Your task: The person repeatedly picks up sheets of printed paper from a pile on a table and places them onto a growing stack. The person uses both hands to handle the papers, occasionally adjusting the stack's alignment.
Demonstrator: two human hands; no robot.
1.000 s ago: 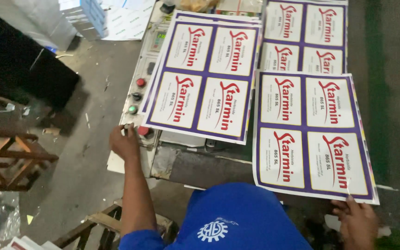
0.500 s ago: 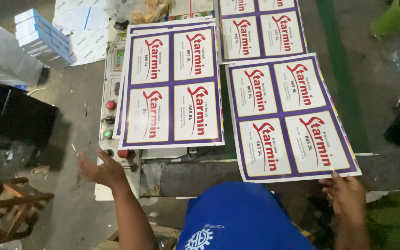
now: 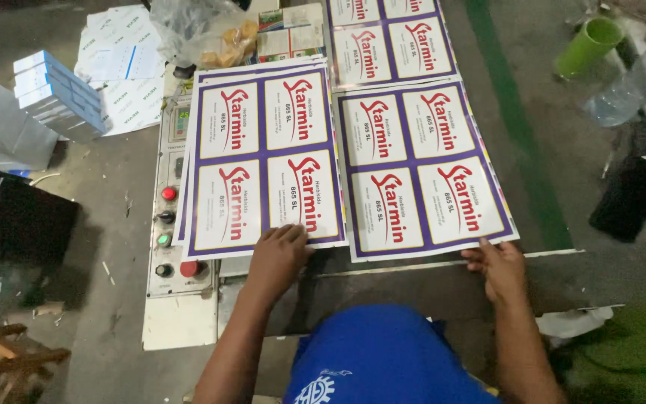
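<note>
Two printed sheets with purple borders and white label panels lie side by side on a machine bed. My left hand rests its fingers on the near edge of the left sheet stack. My right hand grips the near right corner of the right sheet between thumb and fingers. A third printed sheet lies farther back on the bed.
A grey control panel with red, green and black buttons sits left of the sheets. A stack of blue and white boxes lies on the floor at left. A green cup and a clear plastic bag are at the back.
My left hand left the control panel buttons and came right onto the left sheet stack's near edge. The right sheet, held by my right hand, slid left and up against the left stack.
</note>
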